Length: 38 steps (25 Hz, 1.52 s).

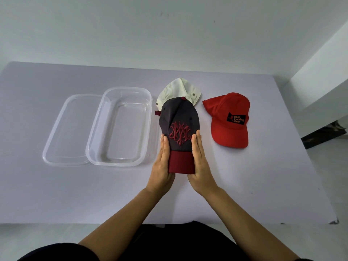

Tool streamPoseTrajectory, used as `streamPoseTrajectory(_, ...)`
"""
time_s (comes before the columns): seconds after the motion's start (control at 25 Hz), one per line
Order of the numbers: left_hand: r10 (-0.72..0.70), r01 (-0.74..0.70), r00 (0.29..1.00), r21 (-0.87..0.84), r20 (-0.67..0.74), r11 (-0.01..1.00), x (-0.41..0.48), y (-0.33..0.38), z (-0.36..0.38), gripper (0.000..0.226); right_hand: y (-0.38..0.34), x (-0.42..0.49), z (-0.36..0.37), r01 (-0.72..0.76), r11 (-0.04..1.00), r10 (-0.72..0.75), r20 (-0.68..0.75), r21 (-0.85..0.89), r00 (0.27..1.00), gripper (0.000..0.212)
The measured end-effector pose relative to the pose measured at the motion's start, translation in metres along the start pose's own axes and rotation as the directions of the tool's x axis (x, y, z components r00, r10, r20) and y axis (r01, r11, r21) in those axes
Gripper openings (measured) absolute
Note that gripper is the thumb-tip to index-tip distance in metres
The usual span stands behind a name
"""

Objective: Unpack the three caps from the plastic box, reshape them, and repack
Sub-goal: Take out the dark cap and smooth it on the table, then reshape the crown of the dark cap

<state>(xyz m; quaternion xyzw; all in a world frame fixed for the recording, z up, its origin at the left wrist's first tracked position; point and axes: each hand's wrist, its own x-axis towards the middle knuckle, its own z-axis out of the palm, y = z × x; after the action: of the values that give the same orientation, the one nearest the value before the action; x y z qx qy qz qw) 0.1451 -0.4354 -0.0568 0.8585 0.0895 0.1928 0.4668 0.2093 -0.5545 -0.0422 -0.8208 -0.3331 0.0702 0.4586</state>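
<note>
A dark grey cap (178, 121) with a maroon brim and red embroidered emblem is held at the table's middle. My left hand (162, 164) presses flat against its left side and brim. My right hand (200, 162) presses flat against the right side, so the cap is squeezed between both palms. Behind it lies a crumpled white cap (178, 90), partly hidden by the dark cap. A red cap (228, 119) with a black patch lies flat to the right. The clear plastic box (120, 127) stands with nothing in it to the left.
The box's clear lid (66, 132) lies flat left of the box, its right edge tucked under the box. The pale table (254, 176) ends near my body and at the right, where a white wall corner stands.
</note>
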Motion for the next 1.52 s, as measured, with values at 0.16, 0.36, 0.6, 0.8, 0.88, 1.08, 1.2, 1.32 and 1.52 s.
streamPoseTrajectory(0.16,0.102,-0.109,0.992,0.095,0.072,0.989,0.002,-0.007,-0.009,0.074,0.012,-0.001,-0.01,0.094,0.986,-0.088,0.044,-0.14,0.995,0.094)
streamPoseTrajectory(0.36,-0.021,0.02,0.999,0.022,0.031,1.0,0.007,0.005,-0.002,0.063,-0.005,-0.001,0.003,-0.092,0.996,0.093,-0.051,0.017,0.994,0.078)
streamPoseTrajectory(0.6,0.025,-0.08,0.98,0.276,0.2,0.958,0.005,-0.01,-0.009,0.07,0.008,0.001,-0.018,-0.035,0.972,0.067,0.129,-0.233,0.989,0.086)
streamPoseTrajectory(0.8,0.126,-0.166,0.984,0.375,0.129,0.912,0.002,-0.008,-0.004,0.063,-0.011,0.002,-0.009,-0.063,0.968,0.079,0.059,-0.243,0.995,0.075)
streamPoseTrajectory(0.88,0.173,-0.198,0.98,0.385,0.099,0.902,0.001,-0.007,-0.002,0.064,-0.01,-0.001,-0.005,-0.092,0.983,0.1,0.046,-0.156,0.994,0.071)
streamPoseTrajectory(1.08,0.143,-0.144,0.989,0.333,0.025,0.932,0.001,-0.006,0.0,0.1,-0.02,0.001,-0.003,-0.137,0.99,0.138,0.073,-0.016,0.988,0.068)
streamPoseTrajectory(1.2,0.169,-0.165,0.985,0.339,0.018,0.926,-0.001,-0.008,0.001,0.086,-0.019,0.0,-0.002,-0.133,0.99,0.137,0.109,-0.041,0.985,0.07)
streamPoseTrajectory(1.32,0.14,-0.151,0.988,0.338,0.058,0.929,-0.001,-0.011,-0.003,0.099,-0.012,-0.001,-0.003,-0.111,0.984,0.13,0.129,-0.142,0.983,0.078)
streamPoseTrajectory(1.52,0.066,-0.111,0.988,0.334,0.142,0.936,-0.007,-0.011,-0.012,0.092,0.007,0.002,-0.015,-0.216,0.948,0.23,0.035,-0.234,0.973,0.088)
